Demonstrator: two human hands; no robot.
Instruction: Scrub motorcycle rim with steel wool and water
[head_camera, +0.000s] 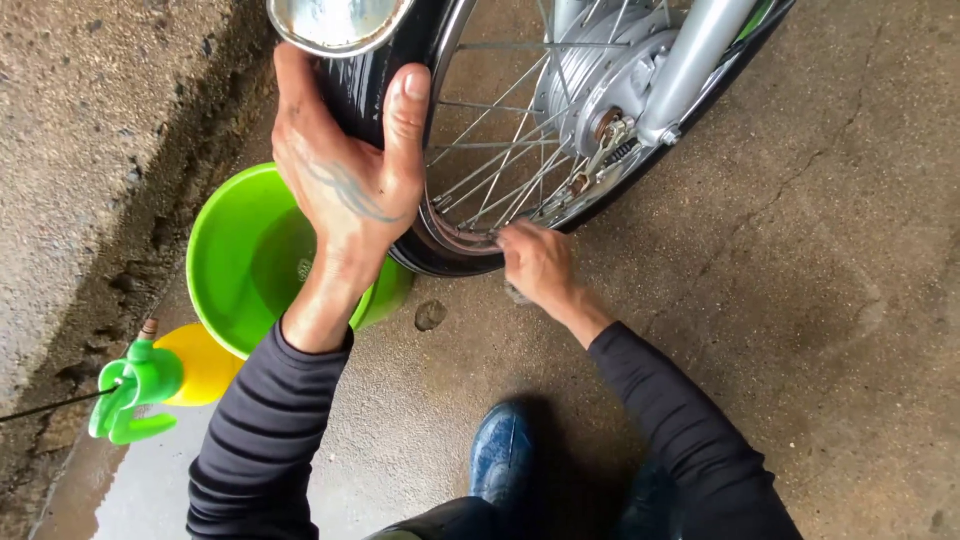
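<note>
Rough grey concrete floor (800, 250), damp in patches, runs up to a crumbling kerb on the left. Standing on it, near the top of view, is a black-tyred, wire-spoked motorcycle wheel with a silver hub (520, 150). The left hand (350, 170) is spread wide over the tyre, thumb on one side and fingers on the other, apparently steadying the wheel. The right hand (535, 265) is curled nearly closed at the lower rim, pressing against the metal; whether it pinches a small cloth or pad I cannot tell. Just behind the left wrist sits a bright green plastic basin (240, 260), and beside that a yellow spray bottle with a green trigger (150, 385), both within easy reach. A blue rubber boot (500, 455) is planted below.
</note>
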